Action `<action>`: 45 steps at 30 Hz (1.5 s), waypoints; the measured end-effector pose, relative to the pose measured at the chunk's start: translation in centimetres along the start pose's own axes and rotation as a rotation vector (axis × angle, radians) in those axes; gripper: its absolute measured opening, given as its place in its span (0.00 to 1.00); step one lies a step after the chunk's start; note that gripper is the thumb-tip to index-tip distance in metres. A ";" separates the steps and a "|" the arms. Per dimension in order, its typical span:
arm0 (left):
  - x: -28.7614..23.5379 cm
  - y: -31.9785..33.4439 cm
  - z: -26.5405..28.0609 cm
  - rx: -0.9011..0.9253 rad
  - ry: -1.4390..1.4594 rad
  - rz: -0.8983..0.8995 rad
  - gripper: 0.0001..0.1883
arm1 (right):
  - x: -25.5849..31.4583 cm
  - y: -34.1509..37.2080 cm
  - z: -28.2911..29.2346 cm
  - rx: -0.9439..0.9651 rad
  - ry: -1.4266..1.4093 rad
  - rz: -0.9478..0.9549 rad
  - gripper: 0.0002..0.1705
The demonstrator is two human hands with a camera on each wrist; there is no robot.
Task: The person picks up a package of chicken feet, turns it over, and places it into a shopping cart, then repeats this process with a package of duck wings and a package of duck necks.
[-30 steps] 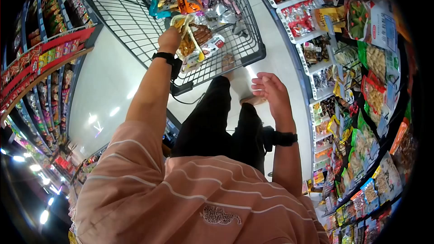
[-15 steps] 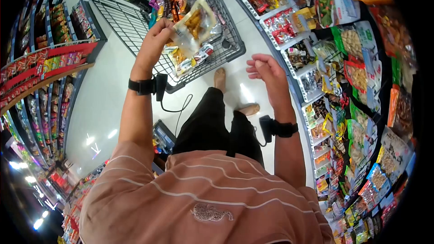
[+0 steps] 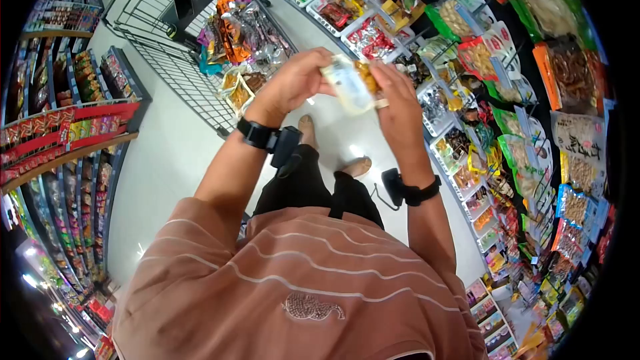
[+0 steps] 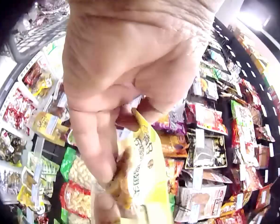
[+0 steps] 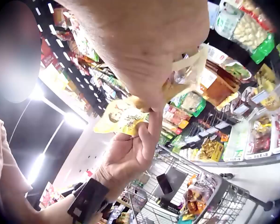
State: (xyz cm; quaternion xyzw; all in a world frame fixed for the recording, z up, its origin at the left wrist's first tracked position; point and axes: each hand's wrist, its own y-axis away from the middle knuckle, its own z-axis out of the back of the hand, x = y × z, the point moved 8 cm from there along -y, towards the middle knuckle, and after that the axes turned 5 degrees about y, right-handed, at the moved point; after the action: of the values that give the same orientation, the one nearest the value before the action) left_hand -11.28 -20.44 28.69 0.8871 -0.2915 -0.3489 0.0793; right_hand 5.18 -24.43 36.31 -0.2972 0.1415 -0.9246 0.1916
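Both hands hold a yellow-and-white food packet point(image 3: 350, 87) with a clear part that shows brown pieces inside. My left hand point(image 3: 297, 83) pinches its left edge between thumb and fingers. At the opposite edge, my right hand point(image 3: 400, 103) grips it with the fingers laid along the side. In the left wrist view, the yellow printed face of the packet point(image 4: 147, 172) hangs below the left fingers. The right wrist view shows the left hand point(image 5: 130, 151) under the packet, while the right palm hides part of it.
A wire shopping cart point(image 3: 227, 132) stands ahead to the left. Orange and purple packets point(image 3: 233, 37), a similar yellow packet point(image 3: 237, 93) and a phone point(image 3: 183, 0) are in it. Shelves of bagged snacks point(image 3: 460, 17) run along the right, and more snack shelves point(image 3: 67, 127) on the left.
The left hand has lifted the packet out of the cart and moved it right, in front of the body. The right hand, earlier holding nothing, now grips its other edge. The cart appears farther left.
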 end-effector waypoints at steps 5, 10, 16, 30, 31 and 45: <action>1.3 -0.3 -5.8 -0.054 -0.423 0.014 0.23 | -6.4 4.9 0.6 0.112 -0.756 -0.647 0.17; 3.4 -1.2 -8.7 -0.001 -0.644 -0.045 0.21 | -7.1 7.4 1.9 0.029 -1.434 -0.875 0.20; 6.0 -1.3 -10.2 0.031 -0.524 0.032 0.14 | -7.8 8.5 3.2 -0.002 -1.474 -0.831 0.20; 6.3 -0.4 -11.3 0.063 -0.520 -0.022 0.08 | -7.3 9.9 4.1 -0.102 -1.534 -0.828 0.19; 6.3 -0.3 -11.4 0.065 -0.523 -0.020 0.08 | -7.3 10.1 4.0 -0.110 -1.534 -0.829 0.19; 10.3 -1.6 -11.4 0.129 -0.619 -0.006 0.15 | -8.9 13.3 3.1 -0.218 -1.540 -0.920 0.18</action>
State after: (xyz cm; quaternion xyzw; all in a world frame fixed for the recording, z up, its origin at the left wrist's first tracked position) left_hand 3.09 -25.79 30.75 0.7429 -0.3206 -0.5834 -0.0706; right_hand 17.33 -32.75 29.39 -0.8775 -0.0720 -0.4367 -0.1844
